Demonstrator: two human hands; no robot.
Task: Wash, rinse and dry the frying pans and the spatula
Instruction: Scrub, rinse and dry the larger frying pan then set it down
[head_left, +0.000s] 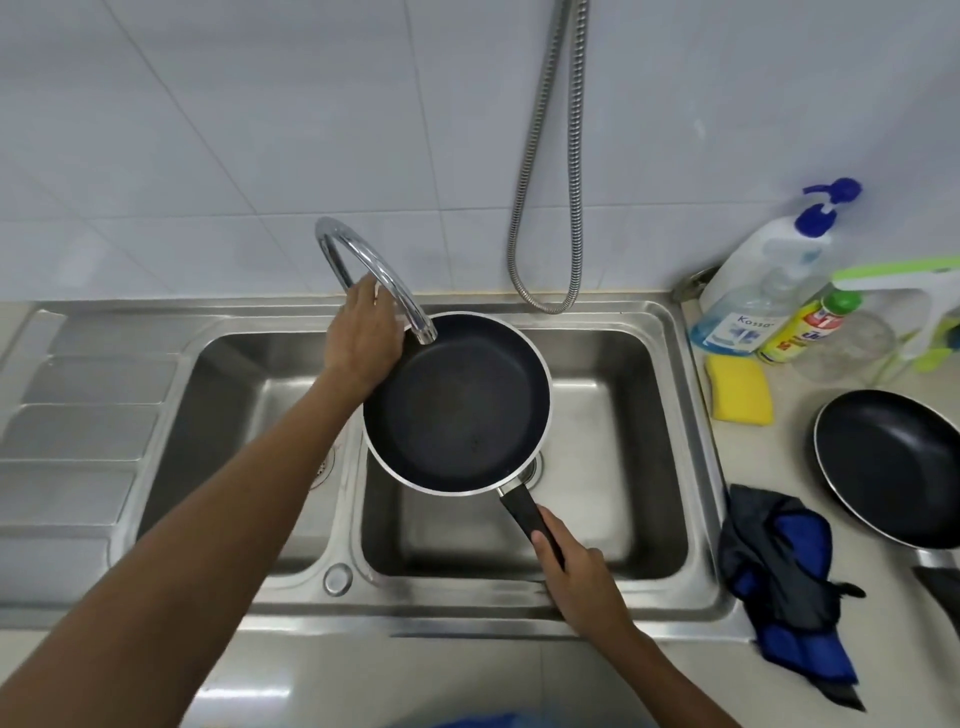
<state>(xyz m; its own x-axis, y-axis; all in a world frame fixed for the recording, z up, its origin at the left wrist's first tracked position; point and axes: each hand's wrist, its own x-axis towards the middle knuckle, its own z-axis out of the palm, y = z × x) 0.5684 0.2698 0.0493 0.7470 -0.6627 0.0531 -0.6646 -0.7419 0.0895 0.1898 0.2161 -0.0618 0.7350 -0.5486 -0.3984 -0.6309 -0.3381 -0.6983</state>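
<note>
Lower middle of the frame: the right hand (576, 577) has its fingers wrapped around the black handle of the frying pan (457, 405), thumb lying along the top of it. The pan is held level over the right basin of the steel double sink (667, 441), dark inside facing up, with its far rim right under the spout.

At lower right, a crumpled blue and dark grey cloth (779, 571) sits on the counter just beside the sink edge. A second frying pan (893, 462) rests past it at the right edge, partly cut off by the frame.

Around the centre, the left hand (363, 338) reaches across the left basin to the chrome faucet (400, 299). Its back faces the camera and the fingertips are tucked behind the spout, so I honestly can't tell if it's gripping or just touching.

Further back on the right there's a yellow sponge (740, 387). Behind that are a pump bottle (763, 291) of blue liquid and a yellow bottle (802, 330) with a green cap. A metal hose (550, 156) loops down the white tile wall at upper centre.
</note>
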